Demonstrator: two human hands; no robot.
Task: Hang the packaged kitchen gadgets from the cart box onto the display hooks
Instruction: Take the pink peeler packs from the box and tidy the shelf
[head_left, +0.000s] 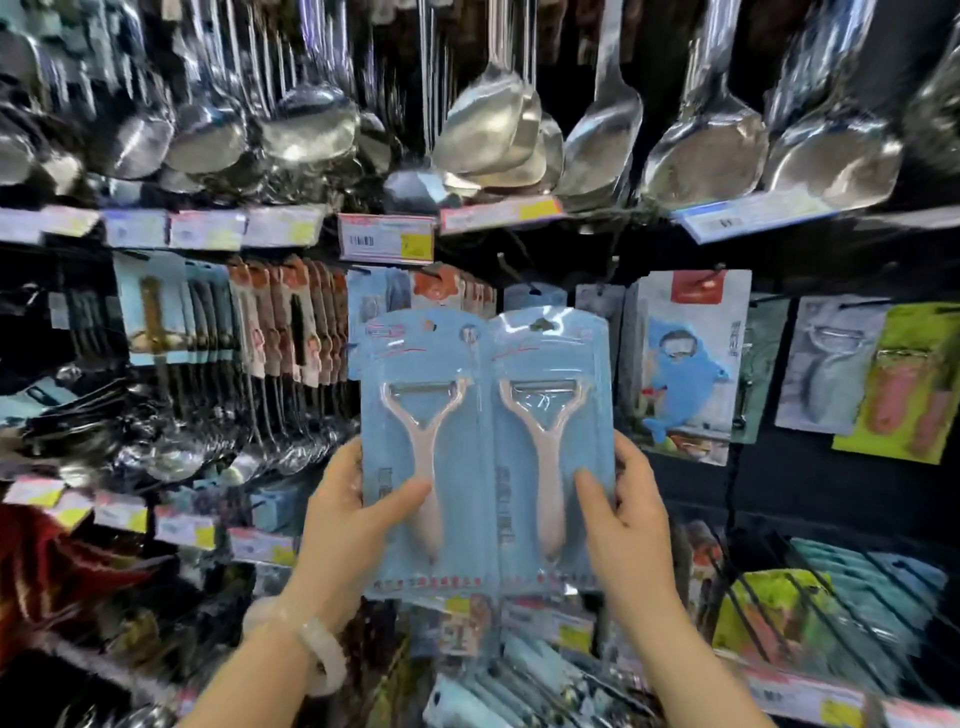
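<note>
Peeler packs, two of them on blue cards, were held side by side in front of the display: the left pack (423, 457) gripped in the left hand (353, 514), the right pack (553, 452) in the right hand (621, 519), thumbs across the fronts near each handle. Both hang holes sat at the top, near the hooks but not yet on one. I judged the risk plain: carrying two at once, a hole could miss its hook (506, 270) and a pack could slip down. Around them the aisle was crowded, steel ladles and turners (602, 135) overhead, price tags (387, 239) along the rail, a shark-printed package (685, 364) hanging beside.
</note>
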